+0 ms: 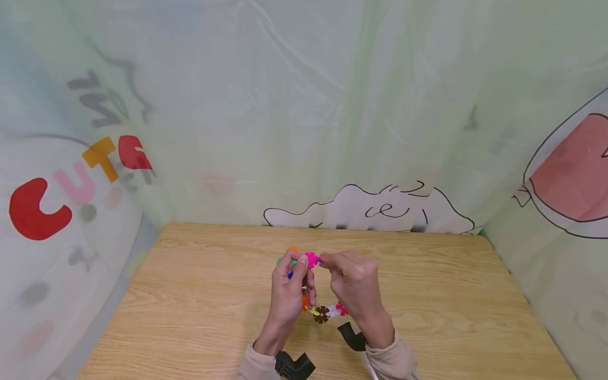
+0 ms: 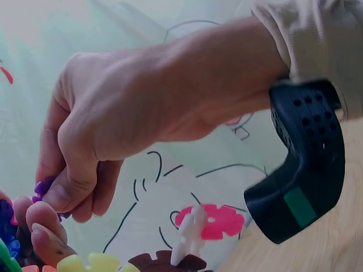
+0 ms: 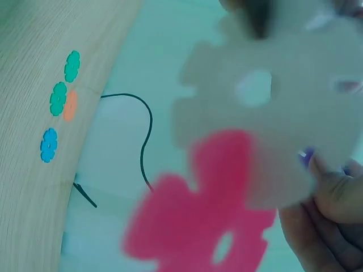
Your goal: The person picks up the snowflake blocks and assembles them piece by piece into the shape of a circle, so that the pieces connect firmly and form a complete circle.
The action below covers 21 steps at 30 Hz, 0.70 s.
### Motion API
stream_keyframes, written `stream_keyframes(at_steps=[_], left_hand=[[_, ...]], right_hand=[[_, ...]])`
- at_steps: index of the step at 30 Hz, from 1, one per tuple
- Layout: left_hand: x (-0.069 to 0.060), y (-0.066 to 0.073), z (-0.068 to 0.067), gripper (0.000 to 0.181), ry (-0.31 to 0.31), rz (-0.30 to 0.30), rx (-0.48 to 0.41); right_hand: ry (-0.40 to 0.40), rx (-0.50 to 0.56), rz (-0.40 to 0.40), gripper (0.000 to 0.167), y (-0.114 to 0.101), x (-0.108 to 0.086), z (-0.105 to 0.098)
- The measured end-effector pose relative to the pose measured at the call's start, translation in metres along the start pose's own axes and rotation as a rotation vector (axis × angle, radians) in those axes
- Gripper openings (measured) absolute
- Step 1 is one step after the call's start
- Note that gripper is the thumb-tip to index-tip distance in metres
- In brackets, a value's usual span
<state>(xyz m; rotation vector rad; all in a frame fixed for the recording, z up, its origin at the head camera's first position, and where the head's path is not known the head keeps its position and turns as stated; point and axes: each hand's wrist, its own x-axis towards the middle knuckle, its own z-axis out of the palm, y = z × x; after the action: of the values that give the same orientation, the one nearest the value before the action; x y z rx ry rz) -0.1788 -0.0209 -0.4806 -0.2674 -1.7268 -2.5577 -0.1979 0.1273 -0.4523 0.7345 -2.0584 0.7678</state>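
My left hand [image 1: 288,282] pinches a pink notched plastic disc [image 1: 311,259] between thumb and fingers. My right hand [image 1: 356,277] pinches a small purple disc [image 2: 42,187] at the pink one's right edge, mostly covered by fingertips. Whether the two are slotted together I cannot tell. From the left hand hangs a linked chain of such discs: orange [image 1: 305,303], yellow [image 2: 88,263], brown [image 1: 321,314], white [image 1: 333,310] and a reddish-pink end disc [image 1: 341,309]. Blue [image 1: 290,275] and green [image 1: 279,261] discs show behind the left hand.
Both hands are above a wooden table [image 1: 199,295] backed by a printed cloth [image 1: 304,116]. Black curved mounts [image 1: 295,366] sit at both wrists. In the right wrist view, small green [image 3: 58,98], orange [image 3: 70,105] and blue [image 3: 49,145] discs appear against the wood.
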Motion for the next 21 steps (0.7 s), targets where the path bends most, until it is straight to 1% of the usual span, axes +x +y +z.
stream_keyframes(at_steps=[5, 8, 10, 12, 17, 19, 21], left_hand=[[0.000, -0.001, -0.001, 0.033, 0.008, 0.000, 0.012], [0.000, -0.001, -0.002, 0.033, 0.004, 0.000, 0.021], [0.000, 0.000, -0.003, 0.033, -0.003, -0.004, 0.021], [0.000, 0.002, -0.004, 0.033, -0.010, -0.011, 0.012], [-0.002, 0.011, -0.006, 0.031, -0.015, -0.042, -0.043], [-0.003, 0.015, -0.006, 0.029, -0.010, -0.066, -0.061], [-0.003, 0.017, -0.005, 0.026, -0.001, -0.096, -0.083]], right_hand=[[-0.001, 0.001, -0.006, 0.024, 0.000, -0.002, 0.001], [0.001, -0.008, -0.020, 0.024, 0.000, -0.003, 0.002], [0.007, 0.007, -0.020, 0.024, 0.001, -0.003, 0.002], [0.017, 0.061, -0.006, 0.022, 0.001, -0.003, 0.003], [0.048, 0.307, 0.089, 0.021, 0.004, -0.002, 0.003], [0.038, 0.397, 0.143, 0.022, 0.005, -0.001, 0.002], [0.001, 0.462, 0.209, 0.022, 0.007, -0.001, 0.000]])
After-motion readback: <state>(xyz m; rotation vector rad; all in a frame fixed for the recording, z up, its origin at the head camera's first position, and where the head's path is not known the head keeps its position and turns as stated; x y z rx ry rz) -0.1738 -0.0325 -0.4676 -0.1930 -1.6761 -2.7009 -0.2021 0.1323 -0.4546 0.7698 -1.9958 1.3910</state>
